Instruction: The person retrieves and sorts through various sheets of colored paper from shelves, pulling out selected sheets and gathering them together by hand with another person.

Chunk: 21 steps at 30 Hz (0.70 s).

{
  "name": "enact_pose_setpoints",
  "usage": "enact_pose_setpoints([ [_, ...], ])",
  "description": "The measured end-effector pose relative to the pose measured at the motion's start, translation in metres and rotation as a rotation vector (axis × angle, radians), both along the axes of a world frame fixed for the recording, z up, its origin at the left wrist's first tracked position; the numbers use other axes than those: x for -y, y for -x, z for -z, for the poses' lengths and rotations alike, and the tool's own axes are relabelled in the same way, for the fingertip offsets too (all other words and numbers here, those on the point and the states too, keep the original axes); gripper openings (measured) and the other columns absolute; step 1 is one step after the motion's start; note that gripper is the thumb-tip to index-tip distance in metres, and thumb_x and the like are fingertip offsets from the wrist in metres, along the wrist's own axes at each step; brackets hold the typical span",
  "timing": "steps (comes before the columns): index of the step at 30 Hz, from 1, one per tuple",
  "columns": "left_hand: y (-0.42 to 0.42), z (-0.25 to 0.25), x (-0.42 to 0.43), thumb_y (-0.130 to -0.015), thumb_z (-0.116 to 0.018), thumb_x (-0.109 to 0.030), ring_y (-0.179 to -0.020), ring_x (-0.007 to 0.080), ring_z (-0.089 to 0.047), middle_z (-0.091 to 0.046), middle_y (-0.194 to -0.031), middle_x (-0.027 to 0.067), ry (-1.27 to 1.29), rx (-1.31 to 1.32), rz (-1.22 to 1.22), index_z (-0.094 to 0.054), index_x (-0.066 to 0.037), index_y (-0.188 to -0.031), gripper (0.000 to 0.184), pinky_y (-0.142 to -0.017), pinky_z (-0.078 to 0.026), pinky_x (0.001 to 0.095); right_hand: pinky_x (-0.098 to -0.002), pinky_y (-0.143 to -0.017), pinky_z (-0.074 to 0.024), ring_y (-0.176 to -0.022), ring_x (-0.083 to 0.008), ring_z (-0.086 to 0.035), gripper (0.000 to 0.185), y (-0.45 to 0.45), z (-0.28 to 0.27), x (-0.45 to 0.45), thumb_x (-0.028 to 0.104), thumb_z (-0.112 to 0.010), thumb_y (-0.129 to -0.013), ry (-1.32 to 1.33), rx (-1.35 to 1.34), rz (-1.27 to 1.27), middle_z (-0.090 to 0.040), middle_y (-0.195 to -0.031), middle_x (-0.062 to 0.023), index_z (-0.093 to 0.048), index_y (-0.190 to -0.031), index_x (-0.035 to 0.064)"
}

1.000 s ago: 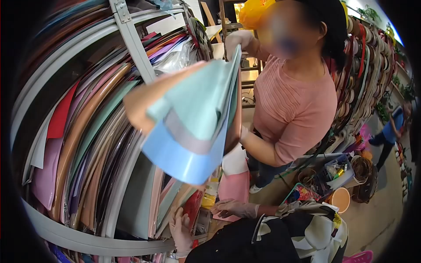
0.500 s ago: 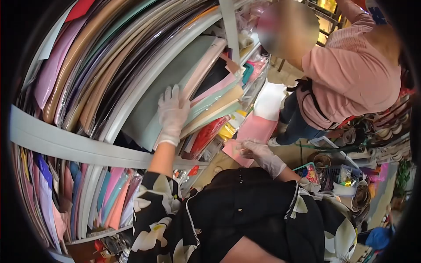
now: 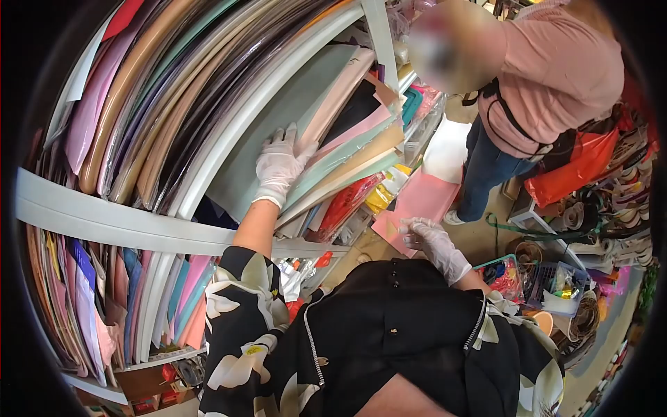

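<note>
My left hand (image 3: 279,167), in a translucent white glove, lies with fingers outstretched on a grey-green sheet (image 3: 267,118) in the shelf rack. Its thumb side is against a pale pink sheet (image 3: 333,97) in the same stack. Mint and tan sheets (image 3: 365,156) fan out to its right. My right hand (image 3: 439,249), gloved too, is in front of my body with its fingers curled together. Beyond its fingertips is a pink sheet (image 3: 420,198) with a white part (image 3: 445,151) at its far end. What the curled fingers hold, if anything, is hidden.
A grey shelf bar (image 3: 111,215) crosses between upper and lower rows of upright sheets. At the upper right stands a person in a pink top (image 3: 563,76). Baskets of small goods (image 3: 556,281) and a red sheet (image 3: 577,167) are on the right.
The view has shifted slightly. My left hand stays on the stack, and my right hand remains by the pink sheet with its fingers a little raised. The other person's arm has lowered.
</note>
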State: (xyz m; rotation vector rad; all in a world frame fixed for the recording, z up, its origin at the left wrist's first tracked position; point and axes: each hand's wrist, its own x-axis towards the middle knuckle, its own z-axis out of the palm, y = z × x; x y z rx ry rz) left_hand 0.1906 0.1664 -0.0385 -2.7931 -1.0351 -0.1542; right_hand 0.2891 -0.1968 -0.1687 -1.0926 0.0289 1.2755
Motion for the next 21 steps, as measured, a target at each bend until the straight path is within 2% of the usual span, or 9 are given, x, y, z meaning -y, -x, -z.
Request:
enact_pose_setpoints([
  [3,-0.003,0.001,-0.007,-0.09,-0.051,-0.057,-0.126,0.0357,-0.051,-0.054,-0.137,0.0161,-0.035,0.021,0.026,-0.047,-0.015,-0.142,0.067,-0.102,-0.044,0.0442,-0.0251,-0.067,-0.0536,-0.073,-0.0106,-0.063,0.019,0.0,0.003,-0.001,0.019,-0.055,-0.099,0.011,0.002,-0.004,-0.071,-0.098,-0.0044,-0.064,-0.112,0.0071],
  [9,-0.013,-0.032,-0.004,-0.09,-0.052,-0.05,-0.122,0.0311,-0.055,-0.057,-0.133,0.0142,0.101,-0.065,-0.021,-0.05,-0.015,-0.14,0.061,-0.099,-0.047,0.0444,-0.0258,-0.069,-0.0539,-0.075,-0.0116,-0.063,0.019,-0.001,0.004,0.001,0.018,-0.054,-0.1,0.032,0.018,0.0,-0.071,-0.099,-0.0051,-0.064,-0.112,0.0073],
  [12,-0.01,-0.019,-0.033,-0.09,-0.053,-0.049,-0.124,0.0299,-0.055,-0.056,-0.136,0.0136,0.057,-0.061,0.038,-0.047,-0.017,-0.143,0.062,-0.099,-0.047,0.0445,-0.0265,-0.071,-0.0539,-0.076,-0.0116,-0.063,0.019,-0.001,0.011,0.007,0.019,-0.054,-0.1,0.015,0.007,0.014,-0.071,-0.1,-0.0048,-0.063,-0.111,0.0075],
  [18,-0.03,-0.054,0.001,-0.089,-0.058,-0.042,-0.13,0.0258,-0.051,-0.052,-0.142,0.0112,0.185,-0.289,-0.159,-0.048,-0.019,-0.143,0.059,-0.107,-0.041,0.0359,-0.0271,-0.073,-0.0532,-0.078,-0.0113,-0.062,0.022,0.001,0.004,0.017,0.02,-0.052,-0.101,0.045,-0.013,0.008,-0.069,-0.1,-0.0034,-0.064,-0.115,0.0081],
  [21,-0.011,-0.038,-0.025,-0.093,-0.055,-0.033,-0.126,0.0236,-0.054,-0.056,-0.139,0.0097,0.286,0.322,0.177,-0.053,-0.018,-0.139,0.048,-0.106,-0.041,0.0305,-0.0271,-0.074,-0.053,-0.078,-0.0111,-0.062,0.023,0.0,0.008,0.021,0.02,-0.052,-0.101,0.049,-0.007,0.012,-0.069,-0.1,-0.0034,-0.064,-0.116,0.0083],
])
